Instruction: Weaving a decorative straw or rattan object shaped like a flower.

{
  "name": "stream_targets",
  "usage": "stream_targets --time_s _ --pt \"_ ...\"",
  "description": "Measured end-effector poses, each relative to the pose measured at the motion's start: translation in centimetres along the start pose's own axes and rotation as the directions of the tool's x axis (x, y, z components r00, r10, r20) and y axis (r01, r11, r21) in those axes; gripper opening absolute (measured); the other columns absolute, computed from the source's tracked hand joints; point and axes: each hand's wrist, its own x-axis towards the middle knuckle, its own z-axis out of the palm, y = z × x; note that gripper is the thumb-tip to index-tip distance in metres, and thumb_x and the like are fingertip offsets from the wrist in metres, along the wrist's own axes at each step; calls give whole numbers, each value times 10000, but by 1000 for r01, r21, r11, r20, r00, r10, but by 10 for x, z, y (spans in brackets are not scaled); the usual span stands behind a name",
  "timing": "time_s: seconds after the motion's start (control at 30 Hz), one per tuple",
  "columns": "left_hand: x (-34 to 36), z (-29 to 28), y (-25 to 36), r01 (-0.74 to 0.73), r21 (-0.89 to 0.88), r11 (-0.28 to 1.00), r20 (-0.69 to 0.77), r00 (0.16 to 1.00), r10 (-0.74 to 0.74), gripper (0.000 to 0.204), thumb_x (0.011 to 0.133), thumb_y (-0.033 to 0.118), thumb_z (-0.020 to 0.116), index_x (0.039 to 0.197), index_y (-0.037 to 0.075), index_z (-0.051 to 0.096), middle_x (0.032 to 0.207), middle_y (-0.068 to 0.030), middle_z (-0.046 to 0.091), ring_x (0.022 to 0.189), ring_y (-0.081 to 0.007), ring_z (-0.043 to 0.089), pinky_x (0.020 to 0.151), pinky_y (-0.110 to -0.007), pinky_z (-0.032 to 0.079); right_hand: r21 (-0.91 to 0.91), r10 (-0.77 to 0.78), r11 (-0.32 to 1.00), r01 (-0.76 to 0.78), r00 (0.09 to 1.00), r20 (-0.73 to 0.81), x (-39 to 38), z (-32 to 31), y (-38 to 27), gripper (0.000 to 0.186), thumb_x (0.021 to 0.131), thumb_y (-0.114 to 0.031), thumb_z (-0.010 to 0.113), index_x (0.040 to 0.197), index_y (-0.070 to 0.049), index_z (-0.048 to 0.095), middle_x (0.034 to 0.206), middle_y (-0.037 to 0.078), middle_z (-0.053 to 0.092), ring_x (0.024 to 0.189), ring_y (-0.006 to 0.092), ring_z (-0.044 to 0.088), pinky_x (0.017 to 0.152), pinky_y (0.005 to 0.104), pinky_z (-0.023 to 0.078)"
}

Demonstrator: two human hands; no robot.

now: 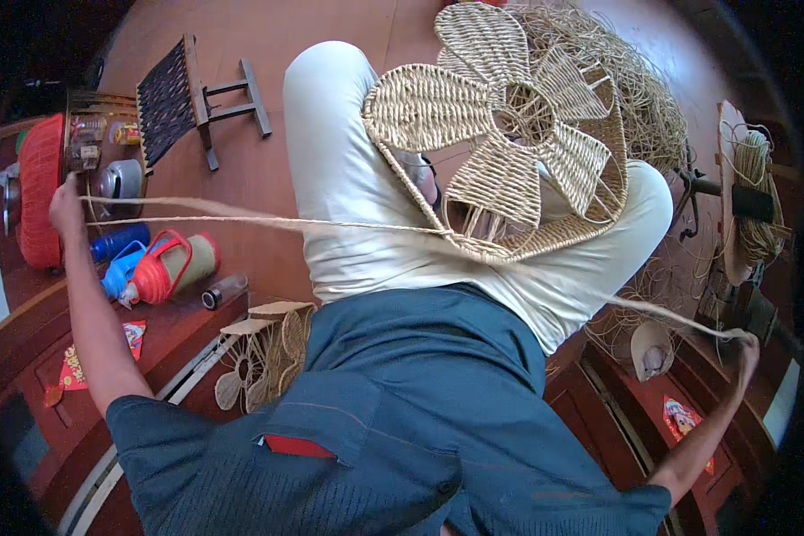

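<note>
A woven straw piece (pixel 424 116) with petal shapes inside a braided rim rests across my knees, with loose strands at its lower middle. A twisted straw cord (pixel 268 221) runs leftward from its lower rim to my left hand (pixel 69 207), whose closed fingers hold it out at the far left. A second, motion-blurred length of the cord (pixel 652 308) stretches diagonally across to my right hand (pixel 743 348), pinched on it at the far right, low beside my body. Both arms are spread wide.
A tangled straw heap (pixel 634 89) lies behind the piece. A folding stool (pixel 165 107) stands upper left, near a red-covered item (pixel 40 192) and thermoses (pixel 170 272). Woven pieces (pixel 241 375) sit lower left. A coil of cord (pixel 755 165) hangs on a board at right.
</note>
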Motion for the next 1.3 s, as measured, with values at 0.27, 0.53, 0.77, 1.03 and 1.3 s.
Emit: stream_targets --time_s 0.27,0.53,0.77,1.03,1.3 --pt "-233 -21 357 -652 -428 626 372 504 779 266 1097 161 559 1165 22 775 1198 -164 773 1139 -334 723 1033 -432 558 101 -363 922 374 925 -112 -43 330 -328 291 982 24 741 1269 -23 760 1243 87 757 1153 185 700 1043 328 536" --pt "-368 -1 432 -516 -699 496 345 364 865 249 1031 270 751 1119 37 747 1041 -168 757 992 -356 738 879 -446 580 96 -831 526 845 535 -150 -134 496 -496 202 919 -54 813 1119 -61 786 1040 120 734 962 321 720 840 408 573" --pt "-336 -5 420 -543 -612 574 549 231 803 152 1003 215 758 1055 73 740 949 -135 751 832 -337 751 738 -432 592 21 -831 556 831 556 25 -146 533 -508 233 961 -185 788 1161 -85 722 1028 94 668 864 302 679 750 434 556" --pt "-294 12 407 -886 -393 248 347 107 932 270 945 184 725 1215 162 727 917 -64 673 841 -272 727 694 -421 577 218 -887 458 862 460 47 -163 527 -504 183 966 -123 789 1137 -65 758 960 113 667 851 305 683 740 443 566" --pt "-286 15 401 -973 -222 61 286 -5 958 318 937 166 655 1251 153 704 871 -34 565 792 -209 657 658 -373 527 240 -811 546 803 578 -88 -133 550 -518 144 994 -128 767 1114 -52 747 938 141 733 838 345 743 725 432 593"
